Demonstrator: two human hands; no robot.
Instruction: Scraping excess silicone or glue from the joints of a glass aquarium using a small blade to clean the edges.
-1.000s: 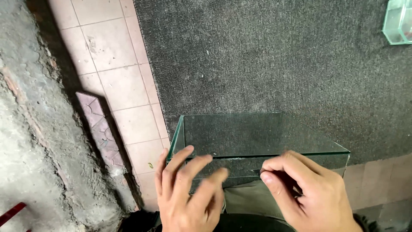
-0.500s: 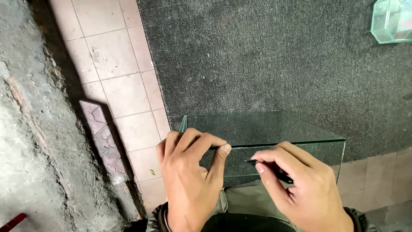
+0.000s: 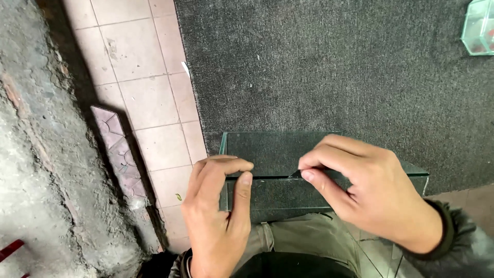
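At far left runs a rough concrete wall (image 3: pixel 31 154), with a patterned tile piece (image 3: pixel 116 149) leaning at its foot beside a strip of pinkish floor tiles (image 3: pixel 149 98). On the near edge of the dark grey carpet (image 3: pixel 319 67), close to its left edge, stands a small clear glass tank (image 3: pixel 272 154); the left hand (image 3: pixel 218 216) clasps its near left corner, fingers curled over the rim and thumb flat against the front pane. The right hand (image 3: pixel 370 193) pinches a thin dark blade (image 3: pixel 294 173) between thumb and forefinger at the tank's near rim, while another glass box (image 3: pixel 478 25) sits at the carpet's far right corner.
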